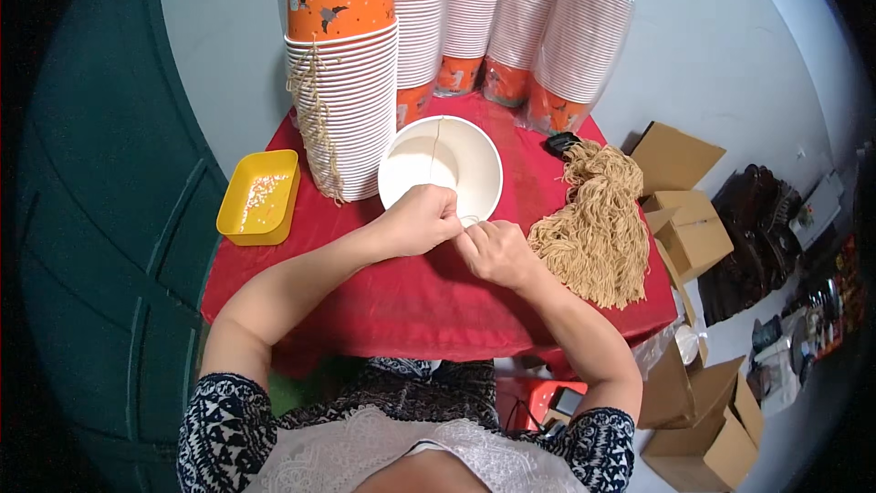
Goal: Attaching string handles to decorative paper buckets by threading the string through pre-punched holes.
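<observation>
A white paper bucket (490, 171) sits mouth up on the table. A thin tan string (435, 148) runs from its far rim across the opening to my hands at the near rim. My left hand (422, 219) is closed in a pinch on the string. Right beside it, my right hand (497, 252) is closed too, fingertips pressed together at the string's small loop (469, 219). The exact grip under the fingers is hidden. To the right lies a thick bundle of tan strings (598, 233).
A tall stack of nested buckets (351, 119) stands left, strings hanging down its side. A yellow tray (258, 228) holds small white bits. Wrapped bucket stacks (584, 36) line the back of the red-covered table (411, 315). Cardboard boxes (689, 233) stand at the right.
</observation>
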Motion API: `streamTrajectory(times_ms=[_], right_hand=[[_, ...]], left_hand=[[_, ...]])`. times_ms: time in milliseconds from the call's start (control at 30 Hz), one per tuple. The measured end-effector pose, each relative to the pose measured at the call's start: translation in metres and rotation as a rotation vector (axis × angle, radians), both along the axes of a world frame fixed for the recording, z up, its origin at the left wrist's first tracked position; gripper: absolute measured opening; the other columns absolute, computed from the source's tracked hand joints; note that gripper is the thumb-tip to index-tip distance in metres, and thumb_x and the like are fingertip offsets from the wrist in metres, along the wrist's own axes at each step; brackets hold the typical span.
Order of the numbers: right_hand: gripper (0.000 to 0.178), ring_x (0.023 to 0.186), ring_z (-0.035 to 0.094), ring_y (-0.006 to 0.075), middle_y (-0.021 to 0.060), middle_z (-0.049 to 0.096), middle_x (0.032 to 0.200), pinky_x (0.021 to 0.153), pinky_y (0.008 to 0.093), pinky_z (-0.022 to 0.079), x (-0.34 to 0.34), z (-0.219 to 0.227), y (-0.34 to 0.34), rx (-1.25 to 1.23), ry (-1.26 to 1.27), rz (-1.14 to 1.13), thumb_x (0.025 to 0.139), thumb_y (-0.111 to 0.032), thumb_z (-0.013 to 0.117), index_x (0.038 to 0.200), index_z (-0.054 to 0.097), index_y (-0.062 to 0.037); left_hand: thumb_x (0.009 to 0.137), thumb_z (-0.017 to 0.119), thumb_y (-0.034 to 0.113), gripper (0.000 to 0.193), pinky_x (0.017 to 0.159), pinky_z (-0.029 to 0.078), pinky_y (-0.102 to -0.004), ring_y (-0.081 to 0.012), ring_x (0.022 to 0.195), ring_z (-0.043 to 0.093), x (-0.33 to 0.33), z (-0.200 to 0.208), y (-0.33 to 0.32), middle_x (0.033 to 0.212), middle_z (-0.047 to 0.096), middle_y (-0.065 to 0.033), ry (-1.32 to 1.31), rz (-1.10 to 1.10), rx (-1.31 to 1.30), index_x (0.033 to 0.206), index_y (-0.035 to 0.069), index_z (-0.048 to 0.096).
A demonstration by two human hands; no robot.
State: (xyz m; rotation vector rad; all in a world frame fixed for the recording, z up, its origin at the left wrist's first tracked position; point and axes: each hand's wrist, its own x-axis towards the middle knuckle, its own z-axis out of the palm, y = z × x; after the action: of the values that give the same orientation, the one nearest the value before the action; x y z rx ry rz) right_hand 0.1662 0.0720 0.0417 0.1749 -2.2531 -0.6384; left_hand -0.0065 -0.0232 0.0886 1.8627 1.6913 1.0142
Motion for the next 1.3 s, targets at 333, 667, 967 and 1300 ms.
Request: streamTrajectory(times_ms=[333, 667, 967, 1300], right_hand=[[0.008, 0.055, 0.063, 0.0199, 0.0047, 0.057, 0.065, 0.045, 0.0353, 0.050, 0.001, -0.034, 0.029, -0.170, -0.244, -0.088, 0.079, -0.011, 0.058, 0.075, 0.053, -0.0075], [0.013, 0.058, 0.064, 0.0276, 0.0096, 0.063, 0.068, 0.050, 0.0400, 0.051, 0.017, -0.028, 0.025, -0.519, -0.238, -0.101, 0.079, -0.011, 0.064, 0.082, 0.053, -0.0053], [0.027, 0.066, 0.057, 0.0263, 0.0082, 0.051, 0.075, 0.058, 0.0381, 0.050, 0.010, -0.010, 0.019, -0.457, -0.015, 0.077, 0.070, -0.005, 0.067, 0.095, 0.059, -0.0028], [0.035, 0.082, 0.062, 0.0239, 0.0121, 0.062, 0.099, 0.068, 0.0343, 0.053, -0.005, 0.007, -0.024, -0.236, -0.128, 0.345, 0.070, -0.007, 0.065, 0.104, 0.065, 0.0023]], left_hand=[[0.084, 0.059, 0.008, 0.017, 0.058, 0.046, -0.0376, -0.0194, 0.060, 0.056, 0.003, -0.062, 0.028, 0.066, 0.061, -0.0151, 0.103, 0.068, -0.027, 0.070, -0.002, 0.058], [0.093, 0.057, 0.007, 0.019, 0.050, 0.046, -0.0312, -0.0137, 0.060, 0.058, 0.002, -0.084, 0.034, 0.064, 0.059, -0.0081, -0.043, 0.120, -0.206, 0.076, 0.000, 0.060], [0.082, 0.069, 0.010, 0.015, 0.073, 0.052, -0.0411, -0.0328, 0.079, 0.067, 0.010, -0.086, 0.027, 0.083, 0.067, -0.0194, 0.033, 0.053, -0.038, 0.086, -0.004, 0.063], [0.079, 0.058, 0.014, 0.014, 0.062, 0.049, -0.0397, -0.0286, 0.070, 0.067, 0.005, -0.108, 0.034, 0.074, 0.068, -0.0156, -0.844, 0.260, -0.291, 0.077, 0.002, 0.067]])
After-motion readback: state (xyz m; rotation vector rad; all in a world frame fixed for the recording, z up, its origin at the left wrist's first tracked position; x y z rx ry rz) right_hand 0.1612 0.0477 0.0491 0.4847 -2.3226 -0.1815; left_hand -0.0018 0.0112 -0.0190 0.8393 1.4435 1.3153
